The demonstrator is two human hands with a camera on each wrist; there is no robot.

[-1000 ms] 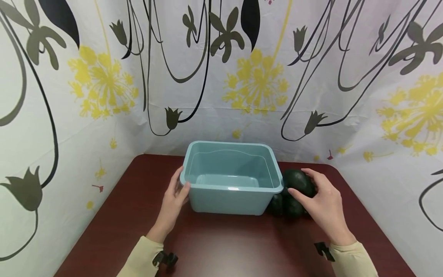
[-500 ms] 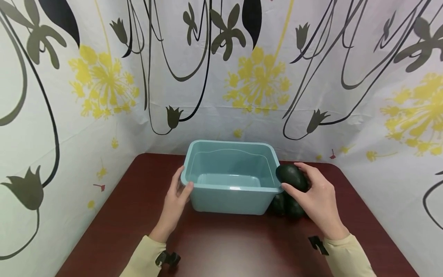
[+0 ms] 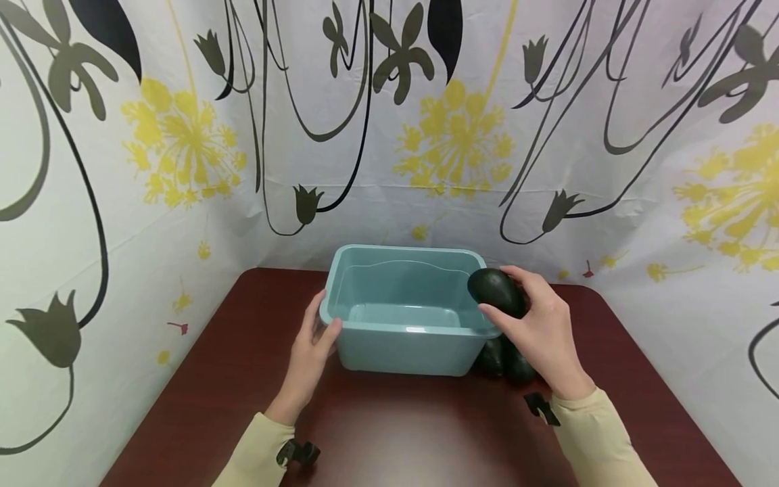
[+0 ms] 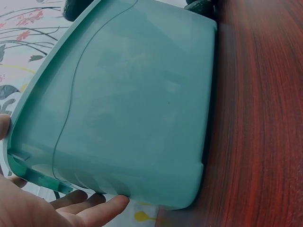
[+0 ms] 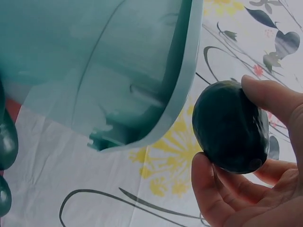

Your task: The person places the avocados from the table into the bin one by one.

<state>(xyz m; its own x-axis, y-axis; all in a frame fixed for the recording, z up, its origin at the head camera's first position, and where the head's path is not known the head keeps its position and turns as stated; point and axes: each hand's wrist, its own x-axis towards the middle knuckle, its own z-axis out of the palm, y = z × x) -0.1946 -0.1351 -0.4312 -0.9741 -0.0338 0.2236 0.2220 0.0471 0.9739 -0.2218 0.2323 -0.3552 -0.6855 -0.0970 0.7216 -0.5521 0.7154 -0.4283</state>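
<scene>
A light blue-green plastic tub [image 3: 402, 352] stands on the table, with nothing visible on its inner floor. At its left end my left hand [image 3: 307, 362] grips the rim, thumb at the front corner and fingers along the side wall [image 4: 142, 94]. My right hand [image 3: 544, 335] holds a dark green avocado [image 3: 494, 291] between thumb and fingers. The avocado overlaps the tub's right rim in the head view and sits beyond that rim in the right wrist view. More avocados [image 3: 491, 358] lie on the table against the tub's right end, partly hidden by the tub and my right hand.
The dark red-brown table [image 3: 402, 433] has rounded far corners. Behind it and along both sides hangs a white curtain [image 3: 389, 162] printed with yellow flowers and grey stems. Camera straps [image 3: 541, 408] sit on both wrists over pale sleeves.
My right hand has lifted the avocado off the pile and carried it up and left to the tub's right rim. My left hand stays on the tub.
</scene>
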